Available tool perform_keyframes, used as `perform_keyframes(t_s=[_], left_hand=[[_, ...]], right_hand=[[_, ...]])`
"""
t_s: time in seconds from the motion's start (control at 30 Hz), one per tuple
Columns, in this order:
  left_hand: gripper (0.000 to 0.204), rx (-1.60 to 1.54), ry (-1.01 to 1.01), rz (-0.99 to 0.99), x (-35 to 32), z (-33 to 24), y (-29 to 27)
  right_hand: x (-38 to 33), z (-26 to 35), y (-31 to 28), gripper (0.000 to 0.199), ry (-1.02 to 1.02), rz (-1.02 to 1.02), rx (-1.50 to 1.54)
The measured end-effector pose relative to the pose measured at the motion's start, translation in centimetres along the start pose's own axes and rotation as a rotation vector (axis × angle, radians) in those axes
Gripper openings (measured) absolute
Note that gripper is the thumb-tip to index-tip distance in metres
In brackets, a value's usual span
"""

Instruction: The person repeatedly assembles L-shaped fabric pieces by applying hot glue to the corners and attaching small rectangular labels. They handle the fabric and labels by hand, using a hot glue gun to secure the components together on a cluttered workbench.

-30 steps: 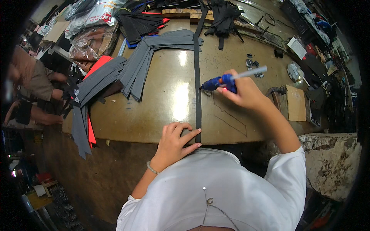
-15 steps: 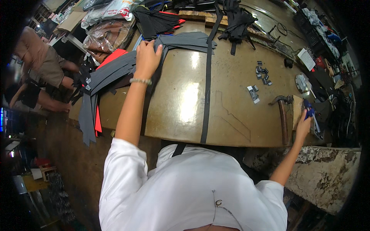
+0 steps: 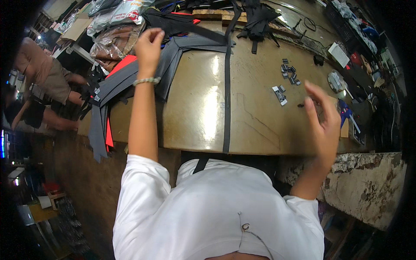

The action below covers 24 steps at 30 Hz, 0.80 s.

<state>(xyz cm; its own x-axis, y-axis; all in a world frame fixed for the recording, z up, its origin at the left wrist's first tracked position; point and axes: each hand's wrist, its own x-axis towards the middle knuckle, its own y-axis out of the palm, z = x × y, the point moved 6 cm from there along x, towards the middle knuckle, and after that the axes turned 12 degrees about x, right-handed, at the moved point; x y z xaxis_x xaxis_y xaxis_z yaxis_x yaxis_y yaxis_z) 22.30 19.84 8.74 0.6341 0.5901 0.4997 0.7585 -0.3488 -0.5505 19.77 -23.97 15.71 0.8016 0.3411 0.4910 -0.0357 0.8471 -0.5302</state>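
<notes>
Both hands have moved: the right hand (image 3: 323, 117) has left the one blue glue gun (image 3: 344, 110), now at the table's (image 3: 188, 121) right end, and its thumb and fingers stand parted, released. Remotely, I see the left hand's (image 3: 148, 51) fingertips bunched over the grey strips (image 3: 173, 51); I cannot tell whether they pinch anything. Between the hands, one long black strip (image 3: 227, 99) runs down the table. Farther out lie two black bundles (image 3: 259, 19) and several clips (image 3: 289, 73), too small to count.
</notes>
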Motion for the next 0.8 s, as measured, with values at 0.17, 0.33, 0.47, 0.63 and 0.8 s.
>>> perform_keyframes(t_s=[0.17,0.33,0.47,0.63,0.8], left_hand=[[0.022,-0.121,0.531,-0.046,-5.9,-14.5,-7.6],[0.019,-0.264,0.476,0.162,-11.1,-17.0,-6.8],[0.033,-0.004,0.493,0.105,-14.9,-13.2,-3.7],[0.030,-0.054,0.660,0.631,-24.3,-9.3,-2.3],[0.027,0.085,0.692,0.604,-27.6,-7.8,-1.7]], right_hand=[[3.7,5.2,4.3,0.037,-0.504,-0.195,0.090],[3.6,4.0,8.3,0.033,-0.339,-0.094,0.404],[2.0,-2.2,11.8,0.028,0.251,0.137,0.552],[2.7,-8.2,14.7,0.030,0.368,0.366,0.442],[3.9,-8.4,19.3,0.024,0.031,0.445,0.235]])
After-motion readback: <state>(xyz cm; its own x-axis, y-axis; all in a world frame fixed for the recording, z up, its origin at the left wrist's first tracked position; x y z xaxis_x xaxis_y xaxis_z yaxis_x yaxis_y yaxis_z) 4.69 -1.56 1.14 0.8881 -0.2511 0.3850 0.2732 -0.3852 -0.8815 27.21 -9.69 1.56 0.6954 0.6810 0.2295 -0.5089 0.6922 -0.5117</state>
